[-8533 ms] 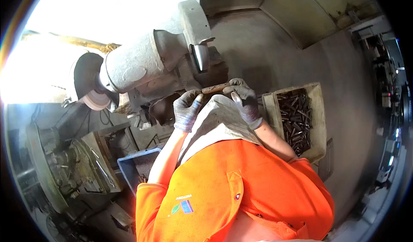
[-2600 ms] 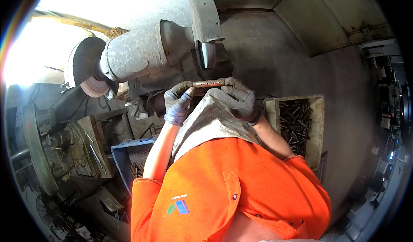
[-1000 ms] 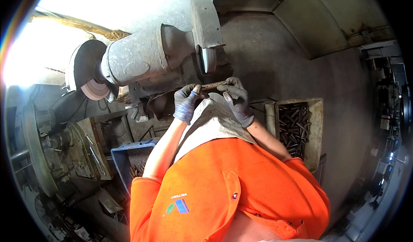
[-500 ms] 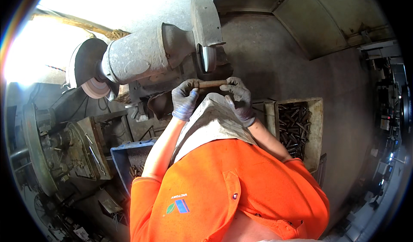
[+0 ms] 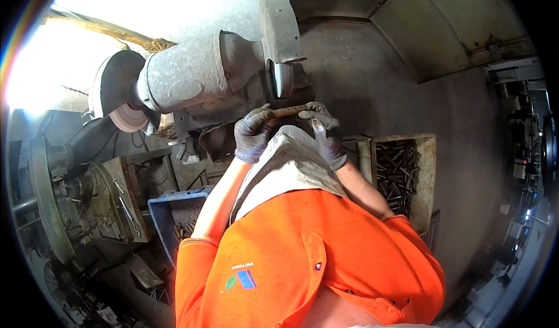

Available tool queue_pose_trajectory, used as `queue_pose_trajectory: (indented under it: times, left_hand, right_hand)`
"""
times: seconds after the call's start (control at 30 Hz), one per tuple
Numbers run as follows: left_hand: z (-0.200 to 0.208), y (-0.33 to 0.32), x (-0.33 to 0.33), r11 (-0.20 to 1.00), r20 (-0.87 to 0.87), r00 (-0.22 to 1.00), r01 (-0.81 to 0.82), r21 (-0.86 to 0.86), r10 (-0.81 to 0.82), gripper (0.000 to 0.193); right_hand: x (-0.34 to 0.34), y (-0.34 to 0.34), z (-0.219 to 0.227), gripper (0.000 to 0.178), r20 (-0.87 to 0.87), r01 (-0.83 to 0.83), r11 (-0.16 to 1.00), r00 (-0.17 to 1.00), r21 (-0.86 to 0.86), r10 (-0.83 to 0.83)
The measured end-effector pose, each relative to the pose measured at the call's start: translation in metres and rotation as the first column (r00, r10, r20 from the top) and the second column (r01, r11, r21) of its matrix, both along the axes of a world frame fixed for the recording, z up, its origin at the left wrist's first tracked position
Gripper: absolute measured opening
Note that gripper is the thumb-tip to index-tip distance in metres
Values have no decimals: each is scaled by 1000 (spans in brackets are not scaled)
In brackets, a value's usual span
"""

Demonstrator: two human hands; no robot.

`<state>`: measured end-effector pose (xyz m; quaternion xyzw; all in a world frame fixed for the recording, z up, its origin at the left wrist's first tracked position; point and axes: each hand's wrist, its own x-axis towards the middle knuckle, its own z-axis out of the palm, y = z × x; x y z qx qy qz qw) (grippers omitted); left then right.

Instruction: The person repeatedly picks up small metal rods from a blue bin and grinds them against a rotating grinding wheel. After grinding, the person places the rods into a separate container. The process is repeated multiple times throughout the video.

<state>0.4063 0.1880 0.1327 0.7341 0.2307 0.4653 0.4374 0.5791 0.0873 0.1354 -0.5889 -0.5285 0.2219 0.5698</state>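
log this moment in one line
left hand: holds rod, left end | right hand: holds right end | rod: apart from grinding wheel | parts bin: right side

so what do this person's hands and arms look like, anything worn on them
The left hand and right hand wear grey, dirty-looking work gloves, bluish toward the cuffs. The forearms are bare below short, dark-edged orange sleeves.

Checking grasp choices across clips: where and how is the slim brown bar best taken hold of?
Probably at its two ends, coming from left and right: the bar is slim, straight and lies nearly crosswise, its right end slightly higher in the picture, its middle bare. The left grip and right grip are at those ends.
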Motion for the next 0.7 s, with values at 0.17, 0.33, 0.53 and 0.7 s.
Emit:
queue_pose_trajectory:
  times: [0.17, 0.33, 0.53, 0.7]
  left_hand:
    - [-29, -2, 5, 754, 62, 995, -19, -656, 79, 13]
    - [-31, 3, 16, 632, 92, 991, 9, -775, 98, 12]
    - [-25, 3, 38, 547, 156, 973, 39, -836, 169, 11]
    - [-32, 1, 52, 564, 84, 968, -66, -823, 236, 10]
  right_hand:
    - [2, 4, 6, 23, -19, -26, 1000, 999, 11, 26]
    - [5, 13, -16, 20, -190, -13, 999, 981, 52, 23]
    - [24, 17, -28, 25, -118, 5, 999, 993, -54, -11]
    - [25, 20, -44, 20, -327, 92, 992, 938, -90, -117]
